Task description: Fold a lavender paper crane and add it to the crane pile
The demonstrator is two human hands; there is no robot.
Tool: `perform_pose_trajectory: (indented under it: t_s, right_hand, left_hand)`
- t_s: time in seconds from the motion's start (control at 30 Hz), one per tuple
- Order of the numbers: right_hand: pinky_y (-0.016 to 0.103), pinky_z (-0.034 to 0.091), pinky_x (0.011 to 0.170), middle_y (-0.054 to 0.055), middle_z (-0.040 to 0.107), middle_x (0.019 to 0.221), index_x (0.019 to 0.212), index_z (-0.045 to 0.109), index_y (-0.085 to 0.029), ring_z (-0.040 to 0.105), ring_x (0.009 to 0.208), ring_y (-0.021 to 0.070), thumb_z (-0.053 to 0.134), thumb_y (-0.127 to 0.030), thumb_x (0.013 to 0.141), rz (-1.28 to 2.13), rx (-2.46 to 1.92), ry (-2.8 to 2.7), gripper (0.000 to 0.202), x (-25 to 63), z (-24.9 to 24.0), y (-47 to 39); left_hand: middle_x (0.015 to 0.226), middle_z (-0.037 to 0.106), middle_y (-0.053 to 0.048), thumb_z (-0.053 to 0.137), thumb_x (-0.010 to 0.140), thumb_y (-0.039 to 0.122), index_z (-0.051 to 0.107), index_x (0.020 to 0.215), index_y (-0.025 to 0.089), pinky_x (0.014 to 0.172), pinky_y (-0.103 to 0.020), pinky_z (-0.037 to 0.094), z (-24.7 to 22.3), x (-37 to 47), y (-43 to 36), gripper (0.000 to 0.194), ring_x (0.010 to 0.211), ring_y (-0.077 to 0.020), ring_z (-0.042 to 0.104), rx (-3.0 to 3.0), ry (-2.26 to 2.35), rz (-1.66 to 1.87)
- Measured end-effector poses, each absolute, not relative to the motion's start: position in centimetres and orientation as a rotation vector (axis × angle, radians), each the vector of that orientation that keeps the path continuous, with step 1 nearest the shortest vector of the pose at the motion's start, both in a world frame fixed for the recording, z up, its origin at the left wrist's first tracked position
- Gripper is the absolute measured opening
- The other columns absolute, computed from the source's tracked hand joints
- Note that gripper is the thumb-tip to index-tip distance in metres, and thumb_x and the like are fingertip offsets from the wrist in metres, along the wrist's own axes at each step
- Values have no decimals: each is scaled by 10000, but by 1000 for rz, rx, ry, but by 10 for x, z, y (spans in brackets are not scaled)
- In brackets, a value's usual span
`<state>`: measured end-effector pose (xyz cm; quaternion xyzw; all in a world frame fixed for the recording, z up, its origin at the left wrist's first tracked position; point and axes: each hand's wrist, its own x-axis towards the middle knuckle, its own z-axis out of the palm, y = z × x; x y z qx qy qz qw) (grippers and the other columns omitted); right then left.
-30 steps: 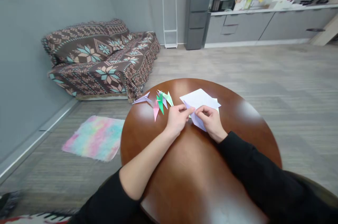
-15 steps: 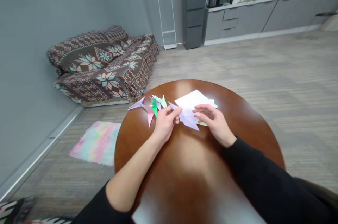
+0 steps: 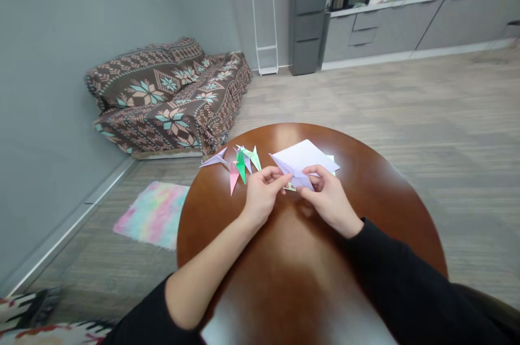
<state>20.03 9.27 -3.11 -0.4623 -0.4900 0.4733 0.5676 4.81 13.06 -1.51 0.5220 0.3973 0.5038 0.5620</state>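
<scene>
A folded lilac paper (image 3: 298, 174) is held between both hands above the round wooden table. My left hand (image 3: 263, 192) pinches its left part with thumb and fingers. On the right side, my right hand (image 3: 328, 194) has its thumb and fingers closed on the paper's lower right part. Behind and partly under it lies a pale flat sheet (image 3: 307, 154). Folded paper birds rest left of my left hand: a lilac one (image 3: 215, 158), a pink one (image 3: 234, 176), a green one (image 3: 241, 165) and a pale green one (image 3: 254, 157).
The brown round table (image 3: 284, 258) fills the lower middle. Beyond it stand a sofa with a patterned cover (image 3: 170, 98), a white rack (image 3: 266, 47), a grey fridge (image 3: 311, 20) and kitchen cabinets (image 3: 390, 31). A pastel rug (image 3: 156, 215) lies on the floor at left.
My right hand has come down and left and closed on the folded lilac paper. The paper has turned a little in my hands. The whole view has shifted slightly.
</scene>
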Motion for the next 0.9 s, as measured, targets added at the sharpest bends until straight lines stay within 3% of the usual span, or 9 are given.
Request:
perform_pose_trajectory:
  t_s: [0.1,0.17,0.27,0.43,0.57,0.7,0.8,0.9]
  right_hand:
    - [315,486,694,18,726,815,1004,566,-225,666,761,196,750,-291,747,1025,-1155,-1158,323,203,-29,92]
    - [337,505,757,47,717,902,956,617,-213,671,850,210,738,-334,785,945,-1167,-1198,241,205,-28,92]
    - [333,501,735,46,696,848,828,652,-199,654,792,194,727,-367,823,898,-1154,-1267,185,208,-28,93]
    - [312,518,660,3,679,737,890,577,-215,658,672,171,813,-395,762,980,-1056,-1143,323,210,-33,96]
    - [314,537,657,0,676,817,1029,538,-231,682,677,167,749,-400,837,997,-1053,-1206,331,213,-29,95]
    - [296,546,625,-7,669,871,1156,489,-263,686,682,158,711,-377,871,1035,-1049,-1272,378,216,-22,92]
    - [293,566,617,-50,634,746,1091,506,-260,679,619,148,755,-346,832,1129,-999,-1221,369,217,-20,91]
    - [292,584,609,-46,635,693,939,571,-228,687,597,149,820,-326,761,1090,-982,-1110,321,218,-21,94]
  left_hand:
    - [613,606,19,820,707,345,654,680,154,568,-223,411,-15,45,134,255,557,-90,505,1194,962,1241]
    - [634,605,21,821,704,333,657,693,152,598,-217,417,-15,44,135,244,590,-90,513,1200,966,1201]
    - [734,654,4,822,707,321,676,761,148,686,-219,459,-18,45,133,233,681,-104,572,1222,907,1119]
    - [905,721,-48,814,739,346,656,974,170,790,-291,528,-23,49,130,333,799,-168,679,1171,780,967]
    - [777,692,-5,783,762,336,593,1110,195,672,-266,532,-23,46,133,421,663,-154,673,1205,819,969]
    - [711,629,24,726,798,324,584,1157,194,489,-212,458,-19,42,135,408,530,-115,576,1352,850,906]
    - [679,590,44,711,818,284,563,1198,198,450,-185,395,-14,41,132,416,479,-78,488,1438,814,890]
    - [764,654,5,676,876,323,472,1313,224,556,-215,482,-10,40,129,492,591,-115,601,1401,727,947]
